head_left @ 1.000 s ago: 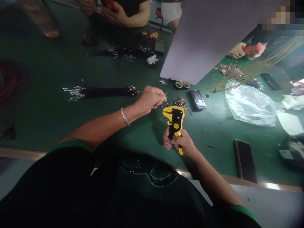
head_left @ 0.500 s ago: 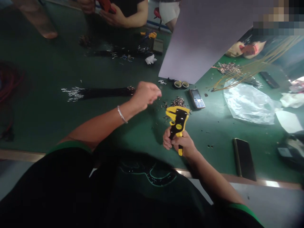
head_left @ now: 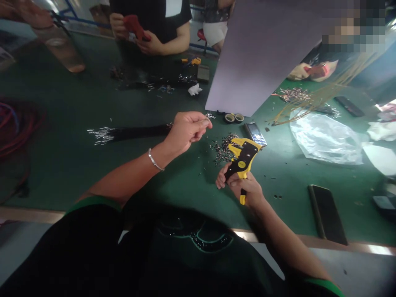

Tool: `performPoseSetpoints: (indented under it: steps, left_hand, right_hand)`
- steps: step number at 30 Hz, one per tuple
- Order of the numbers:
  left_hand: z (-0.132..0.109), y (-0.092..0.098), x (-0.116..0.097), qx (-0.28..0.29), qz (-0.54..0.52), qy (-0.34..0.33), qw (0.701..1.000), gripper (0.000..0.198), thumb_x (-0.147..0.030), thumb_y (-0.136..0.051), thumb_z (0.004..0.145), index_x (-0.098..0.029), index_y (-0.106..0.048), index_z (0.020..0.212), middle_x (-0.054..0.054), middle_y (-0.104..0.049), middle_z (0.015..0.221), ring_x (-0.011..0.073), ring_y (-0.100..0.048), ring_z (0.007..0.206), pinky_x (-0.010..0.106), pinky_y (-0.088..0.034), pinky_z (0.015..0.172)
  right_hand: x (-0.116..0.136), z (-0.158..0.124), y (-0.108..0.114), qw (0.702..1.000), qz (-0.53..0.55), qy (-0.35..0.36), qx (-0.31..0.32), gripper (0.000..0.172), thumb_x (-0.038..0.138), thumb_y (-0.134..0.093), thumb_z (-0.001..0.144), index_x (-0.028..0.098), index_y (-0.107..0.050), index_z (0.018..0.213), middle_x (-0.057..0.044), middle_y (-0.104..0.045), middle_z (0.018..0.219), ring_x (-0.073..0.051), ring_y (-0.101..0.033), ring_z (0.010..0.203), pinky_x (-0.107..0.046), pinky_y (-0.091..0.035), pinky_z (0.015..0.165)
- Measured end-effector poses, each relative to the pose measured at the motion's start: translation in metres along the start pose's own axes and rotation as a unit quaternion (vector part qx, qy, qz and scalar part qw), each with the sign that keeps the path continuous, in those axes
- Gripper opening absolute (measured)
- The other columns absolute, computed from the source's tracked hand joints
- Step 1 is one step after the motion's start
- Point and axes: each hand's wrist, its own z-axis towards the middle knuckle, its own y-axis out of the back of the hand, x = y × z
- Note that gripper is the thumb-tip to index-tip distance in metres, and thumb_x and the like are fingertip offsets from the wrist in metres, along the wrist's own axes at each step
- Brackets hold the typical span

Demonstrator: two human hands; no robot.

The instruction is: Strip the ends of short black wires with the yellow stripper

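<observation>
My right hand (head_left: 243, 187) is wrapped round the handles of a yellow and black wire stripper (head_left: 244, 159), its jaws pointing up and left over a pile of small dark and coppery bits (head_left: 224, 148). To the left, my left hand (head_left: 188, 132) is closed in a pinch above the green table; what its fingertips hold is too small to make out. Beside and behind that hand lies a bundle of black wires (head_left: 133, 132), with bare silvery ends at its left.
Near the divider (head_left: 247, 53) are two tape rolls (head_left: 234, 118) and a keypad phone (head_left: 255, 134). A clear plastic bag (head_left: 324, 136) and a dark smartphone (head_left: 328, 214) lie at right. Red cables (head_left: 18, 132) lie at left. People work across the table, one holding a red tool (head_left: 136, 28).
The view has shifted. The stripper has moved right and tilted further right, showing more of the pile of bits. My left hand stays pinched, now turned slightly.
</observation>
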Motion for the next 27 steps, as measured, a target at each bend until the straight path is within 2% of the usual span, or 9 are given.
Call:
performPoseSetpoints:
  steps: [6, 11, 16, 21, 27]
  left_hand:
    - [-0.012, -0.012, 0.007, 0.032, 0.017, -0.004, 0.999, 0.013, -0.025, -0.064, 0.079, -0.017, -0.067, 0.069, -0.003, -0.046, 0.046, 0.0055, -0.036, 0.040, 0.022, -0.024, 0.038]
    - [-0.025, -0.022, 0.016, 0.060, 0.069, -0.027, 0.995, 0.014, -0.027, -0.062, 0.083, -0.018, -0.069, 0.075, -0.002, -0.052, 0.050, 0.0065, -0.041, 0.042, 0.023, -0.033, 0.042]
    - [-0.038, -0.031, 0.017, 0.108, 0.106, -0.024, 0.988, 0.014, -0.027, -0.061, 0.085, -0.020, -0.071, 0.080, -0.001, -0.057, 0.056, 0.0089, -0.050, 0.049, 0.024, -0.042, 0.048]
    - [-0.045, -0.036, 0.016, 0.151, 0.108, -0.039, 0.982, 0.013, -0.025, -0.060, 0.086, -0.020, -0.072, 0.083, 0.000, -0.062, 0.065, 0.0102, -0.056, 0.057, 0.026, -0.048, 0.056]
    - [-0.047, -0.037, 0.018, 0.164, 0.095, -0.046, 0.981, 0.014, -0.026, -0.060, 0.087, -0.020, -0.072, 0.086, 0.002, -0.064, 0.069, 0.0109, -0.058, 0.061, 0.026, -0.050, 0.061]
  right_hand:
    - [0.012, 0.000, -0.002, 0.999, -0.016, 0.043, -0.027, 0.032, 0.014, -0.056, 0.058, 0.016, -0.066, 0.089, -0.007, -0.064, 0.080, -0.023, -0.055, 0.069, -0.041, -0.046, 0.070]
    - [0.017, 0.000, -0.001, 0.996, -0.007, 0.068, -0.061, 0.030, 0.020, -0.063, 0.061, 0.017, -0.065, 0.091, -0.008, -0.066, 0.089, -0.022, -0.056, 0.071, -0.042, -0.047, 0.073]
    - [0.016, 0.002, -0.002, 0.995, 0.023, 0.067, -0.069, 0.026, 0.023, -0.070, 0.066, 0.017, -0.063, 0.091, -0.005, -0.063, 0.080, -0.020, -0.056, 0.067, -0.039, -0.048, 0.068]
    - [0.016, 0.001, -0.002, 0.994, 0.056, 0.069, -0.056, 0.024, 0.021, -0.071, 0.069, 0.016, -0.062, 0.091, -0.003, -0.060, 0.074, -0.019, -0.057, 0.067, -0.039, -0.050, 0.069]
    - [0.015, 0.002, 0.001, 0.994, 0.059, 0.076, -0.052, 0.025, 0.022, -0.073, 0.068, 0.016, -0.062, 0.089, -0.002, -0.060, 0.074, -0.018, -0.057, 0.066, -0.039, -0.051, 0.068]
